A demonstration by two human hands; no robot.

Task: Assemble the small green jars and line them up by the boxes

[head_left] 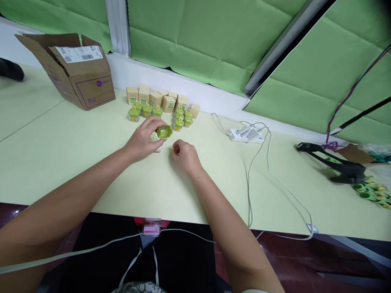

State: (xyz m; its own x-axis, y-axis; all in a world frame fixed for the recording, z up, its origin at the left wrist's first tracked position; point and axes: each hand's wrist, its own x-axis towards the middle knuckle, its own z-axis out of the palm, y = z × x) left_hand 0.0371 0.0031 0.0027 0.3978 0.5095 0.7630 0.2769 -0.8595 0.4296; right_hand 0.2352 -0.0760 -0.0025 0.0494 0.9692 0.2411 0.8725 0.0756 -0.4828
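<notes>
My left hand (143, 137) rests on the pale green table (76, 162), fingers curled around a small green lid (164, 131) and a clear little container under it. My right hand (184, 156) lies just right of it, fingers pinched together on something I cannot make out. Behind my hands stand several small green-topped jars (146, 110) and a row of several small tan boxes (155, 97).
An open cardboard carton (77, 73) sits at the back left. A white power strip (246, 135) with cables lies at the right, a black stand (336, 162) and green items farther right. A white cable hangs over the table's front edge.
</notes>
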